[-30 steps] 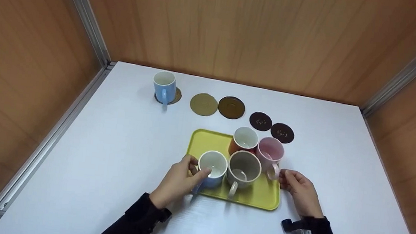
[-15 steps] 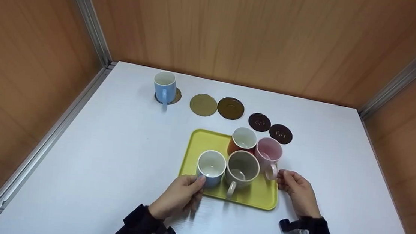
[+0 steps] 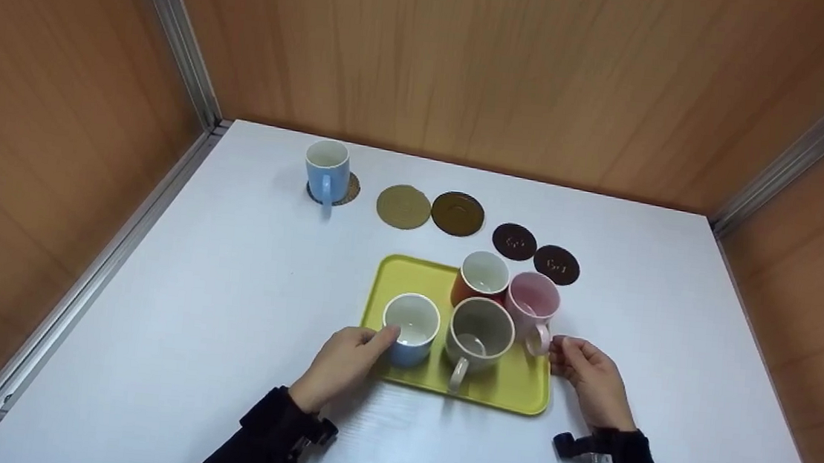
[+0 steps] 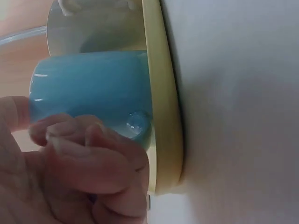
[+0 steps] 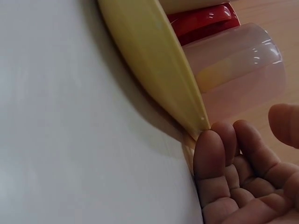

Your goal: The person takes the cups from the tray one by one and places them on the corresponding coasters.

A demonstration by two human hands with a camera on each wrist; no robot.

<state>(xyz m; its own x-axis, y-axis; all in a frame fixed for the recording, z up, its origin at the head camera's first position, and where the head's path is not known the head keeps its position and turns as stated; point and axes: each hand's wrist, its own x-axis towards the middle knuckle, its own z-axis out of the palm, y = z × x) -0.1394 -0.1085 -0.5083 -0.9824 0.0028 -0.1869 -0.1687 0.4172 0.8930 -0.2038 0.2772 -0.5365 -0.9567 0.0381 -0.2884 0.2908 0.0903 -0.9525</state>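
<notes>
My left hand (image 3: 344,364) holds a blue mug (image 3: 410,352) at the tray's front left, thumb at its rim. In the left wrist view, the curled fingers (image 4: 93,168) are at the handle side and cover most of the handle. My right hand (image 3: 593,378) rests at the right edge of the yellow tray (image 3: 408,276); its fingertips (image 5: 209,147) touch the edge while the thumb stands apart. Beside the blue mug stands a grey mug (image 3: 465,352), its handle toward me. A red mug (image 3: 462,292) and a pink mug (image 3: 523,320) stand behind it.
At the back left, a light blue mug (image 3: 325,179) stands on a cork coaster (image 3: 352,189). Right of it lie an olive coaster (image 3: 404,207), a brown coaster (image 3: 457,214) and two dark coasters, one left (image 3: 514,241) and one right (image 3: 557,265). Wooden panels (image 3: 471,65) surround the white table.
The left hand dipped to the mug's lower front, then came back up at its left side. The blue mug has shifted slightly left, away from the grey mug. The right hand stays put.
</notes>
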